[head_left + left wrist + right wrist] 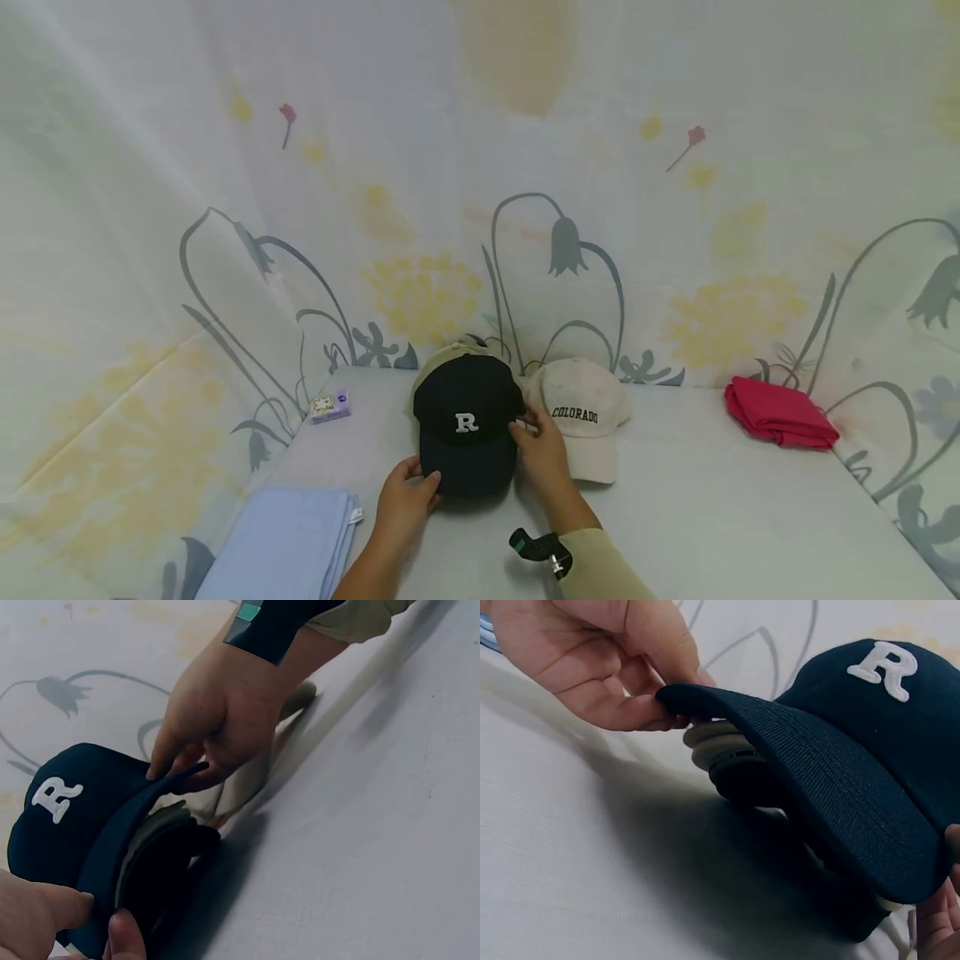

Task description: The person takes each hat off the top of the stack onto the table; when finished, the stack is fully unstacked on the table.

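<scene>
A dark navy baseball cap [468, 462] with a white letter R is held between both hands. My left hand [405, 502] pinches one side edge of its brim, the thumb on top. On the other side, my right hand [546, 450] grips the cap where brim and crown meet. Its thumb lies over the edge in the left wrist view. Stacked brims of other caps [718, 746] show under the navy one. Behind its crown peeks a khaki cap [435, 360]. To the right, a cream cap [581, 392] lettered COLORADO lies close by my right hand.
A folded light-blue towel [281, 542] lies front left on the pale surface. Behind it is a small purple packet [330, 407]. A folded red cloth [780, 414] sits at the back right. Patterned fabric walls [450, 167] rise behind and at both sides.
</scene>
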Demonstrator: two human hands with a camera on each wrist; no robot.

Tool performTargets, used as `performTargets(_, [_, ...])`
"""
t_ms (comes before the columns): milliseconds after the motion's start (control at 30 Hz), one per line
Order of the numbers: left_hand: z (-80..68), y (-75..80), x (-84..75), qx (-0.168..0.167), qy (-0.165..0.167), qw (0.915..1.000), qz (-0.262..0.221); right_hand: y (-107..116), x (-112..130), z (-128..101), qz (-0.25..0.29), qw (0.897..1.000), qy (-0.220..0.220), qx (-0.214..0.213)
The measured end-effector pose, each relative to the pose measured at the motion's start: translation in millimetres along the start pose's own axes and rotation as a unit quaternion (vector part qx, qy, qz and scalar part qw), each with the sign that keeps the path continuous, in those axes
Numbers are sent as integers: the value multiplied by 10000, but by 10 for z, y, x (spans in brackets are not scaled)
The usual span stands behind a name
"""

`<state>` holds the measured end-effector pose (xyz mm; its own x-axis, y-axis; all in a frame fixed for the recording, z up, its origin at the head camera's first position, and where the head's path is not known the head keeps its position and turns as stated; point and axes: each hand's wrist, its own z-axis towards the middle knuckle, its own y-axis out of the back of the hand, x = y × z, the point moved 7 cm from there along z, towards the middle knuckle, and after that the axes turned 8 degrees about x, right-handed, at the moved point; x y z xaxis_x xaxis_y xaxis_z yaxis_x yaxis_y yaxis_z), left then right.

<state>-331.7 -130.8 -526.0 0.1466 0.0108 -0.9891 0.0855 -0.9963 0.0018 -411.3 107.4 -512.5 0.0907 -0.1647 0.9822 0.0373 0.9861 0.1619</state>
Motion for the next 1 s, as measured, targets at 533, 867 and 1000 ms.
performTargets(533, [-189,-161,-138,268,-109,9993,240,291,191,-299,64,9998,-65,-204])
performTargets(867, [-274,-386,-194,510,-51,9981,328,566,243,-485,106,9989,-211,-400])
performTargets(1000, [-299,-536,-199,672,-3,9971,351,737,230,-559,62,9986,-298,-434])
